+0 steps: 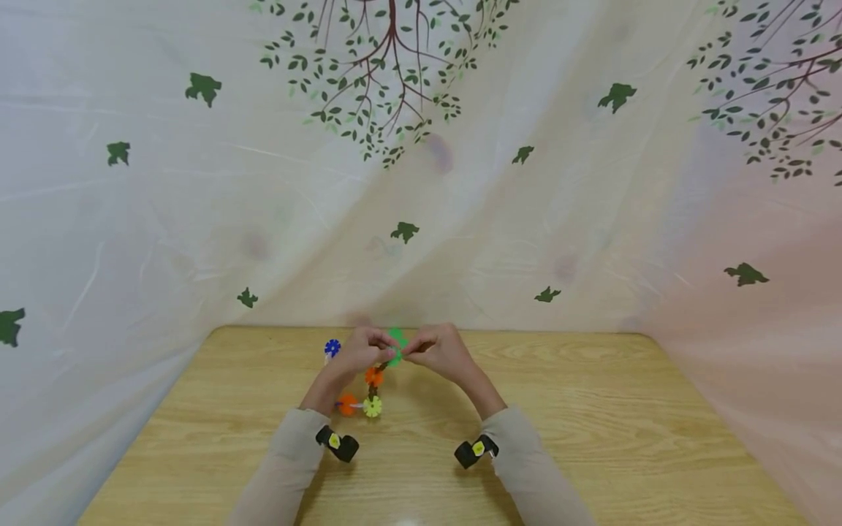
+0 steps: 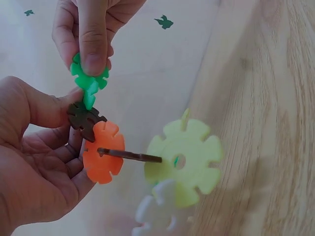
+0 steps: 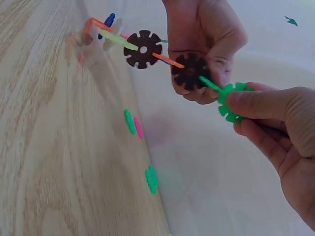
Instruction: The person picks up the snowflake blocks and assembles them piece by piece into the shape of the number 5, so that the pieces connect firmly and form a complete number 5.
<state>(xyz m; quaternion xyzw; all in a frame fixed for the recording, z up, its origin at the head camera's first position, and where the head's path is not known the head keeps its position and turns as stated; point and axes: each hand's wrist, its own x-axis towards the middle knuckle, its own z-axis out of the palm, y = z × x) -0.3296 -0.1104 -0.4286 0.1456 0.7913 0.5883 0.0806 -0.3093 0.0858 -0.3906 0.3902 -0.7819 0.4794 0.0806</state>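
Note:
A chain of notched plastic discs, slotted edge to edge, hangs between the two hands above the table. My left hand (image 1: 358,352) pinches a dark brown disc (image 2: 81,118) of it between thumb and fingers. A green disc (image 3: 210,83) is slotted into that brown one. With thumb and forefinger my right hand (image 1: 444,356) grips another green disc (image 3: 231,101), which meets the first. Along the chain come an orange disc (image 2: 104,155), a second brown disc (image 3: 142,49), a pale yellow disc (image 1: 372,406) and a white disc (image 2: 157,211). A blue disc (image 1: 332,348) shows left of the left hand.
In the right wrist view, loose green discs (image 3: 151,179) and a pink disc (image 3: 138,128) lie by the far edge of the wooden table (image 1: 592,424). A pale curtain (image 1: 460,277) with leaf and bird prints hangs behind it.

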